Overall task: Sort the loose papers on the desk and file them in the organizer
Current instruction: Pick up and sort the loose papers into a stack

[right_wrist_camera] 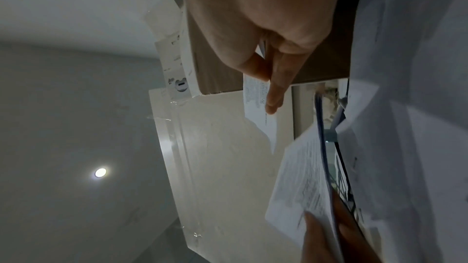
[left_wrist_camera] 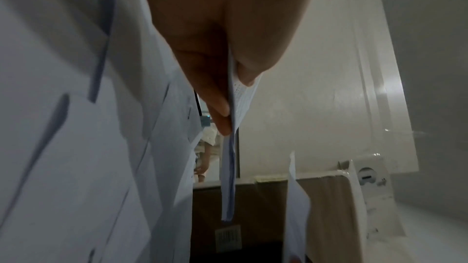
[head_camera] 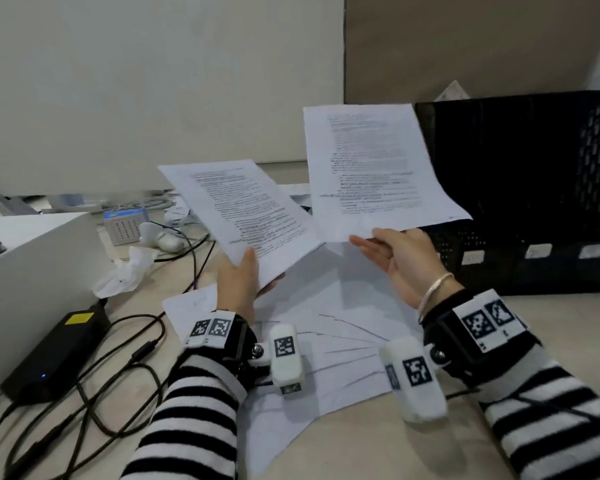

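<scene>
At mid-frame of the head view, the left hand (head_camera: 241, 282) pinches a thin sheaf of printed pages (head_camera: 243, 209) by its lower edge, and the right hand (head_camera: 400, 258) pinches a single sheet (head_camera: 378, 168) by its bottom edge. More loose papers (head_camera: 329, 344) lie fanned on the desk (head_camera: 378, 441) below; the black organizer (head_camera: 520, 188) stands at right. Gripped so low, either page may flop, slip, or crumple against the organizer's wall.

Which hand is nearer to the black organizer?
Right. The right hand, holding a sheet, is just in front of the organizer; the left hand, holding another sheet, is further left, over the papers on the desk.
</scene>
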`<state>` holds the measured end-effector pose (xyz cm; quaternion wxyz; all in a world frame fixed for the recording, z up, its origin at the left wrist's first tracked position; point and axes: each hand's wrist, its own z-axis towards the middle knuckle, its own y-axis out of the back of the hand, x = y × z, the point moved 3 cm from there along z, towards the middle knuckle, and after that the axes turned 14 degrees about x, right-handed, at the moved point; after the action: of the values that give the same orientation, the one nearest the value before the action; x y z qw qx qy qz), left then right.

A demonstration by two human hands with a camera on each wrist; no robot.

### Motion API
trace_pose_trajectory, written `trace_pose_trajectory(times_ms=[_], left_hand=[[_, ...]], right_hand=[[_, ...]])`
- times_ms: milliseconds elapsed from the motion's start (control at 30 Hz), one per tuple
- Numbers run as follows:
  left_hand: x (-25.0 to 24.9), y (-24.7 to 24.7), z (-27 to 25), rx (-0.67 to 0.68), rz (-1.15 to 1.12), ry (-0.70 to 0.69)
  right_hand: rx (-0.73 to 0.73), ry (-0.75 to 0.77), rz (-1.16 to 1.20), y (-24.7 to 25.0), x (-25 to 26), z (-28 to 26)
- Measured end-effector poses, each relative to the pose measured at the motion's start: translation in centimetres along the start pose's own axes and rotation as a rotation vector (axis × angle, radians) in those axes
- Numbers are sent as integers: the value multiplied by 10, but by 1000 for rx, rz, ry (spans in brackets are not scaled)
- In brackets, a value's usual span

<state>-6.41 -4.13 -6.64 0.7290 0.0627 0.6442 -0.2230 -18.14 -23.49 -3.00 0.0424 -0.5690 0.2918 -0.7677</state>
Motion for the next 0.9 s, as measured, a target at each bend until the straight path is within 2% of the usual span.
trace_pose_trajectory(times_ms=[233, 333, 500, 600, 700, 767, 900], left_hand=[[2, -25, -6, 200, -40, 70], [1, -28, -8, 244, -58, 108], [2, -32, -12, 261, 17, 96], [5, -30, -10, 258, 71, 96], [2, -24, -9, 225, 80, 71], [0, -22, -8, 244, 93, 61], [0, -23, -11, 350, 60, 89]], right_hand=[[76, -140, -182, -9, -24, -10], [116, -162, -333, -10, -27, -11], [118, -201, -584, -8, -28, -12], [39, -208, -622, 0, -23, -10], [-201, -117, -570, 22, -7, -4], [-278, -72, -583, 35, 5, -3], [-141, -85, -591, 43, 11, -1]])
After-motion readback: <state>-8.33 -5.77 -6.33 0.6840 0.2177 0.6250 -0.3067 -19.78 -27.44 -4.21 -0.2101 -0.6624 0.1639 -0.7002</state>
